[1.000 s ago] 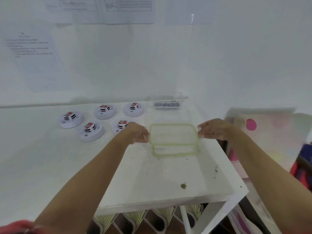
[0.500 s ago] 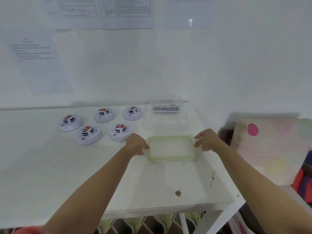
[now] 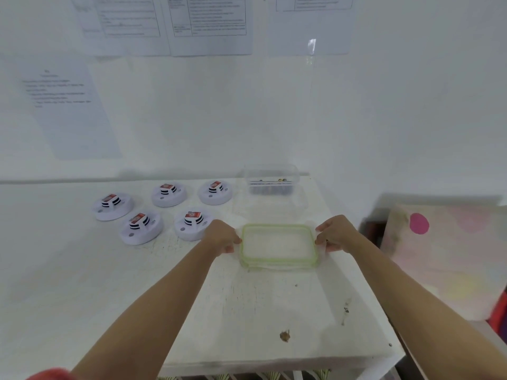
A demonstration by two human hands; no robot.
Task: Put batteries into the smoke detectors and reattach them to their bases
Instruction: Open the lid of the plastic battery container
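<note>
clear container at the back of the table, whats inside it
The clear container stands open and holds a dark row of small cylinders, likely batteries. Its hazy walls blur them, so their number and type cannot be told. Its green-rimmed lid lies nearer, between both hands.

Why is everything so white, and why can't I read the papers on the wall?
Head view: bright light washes out the wall and table; the papers are too blurry and small to read; the clear tub nearly vanishes against the wall; the wide lens curves the edges.
</note>
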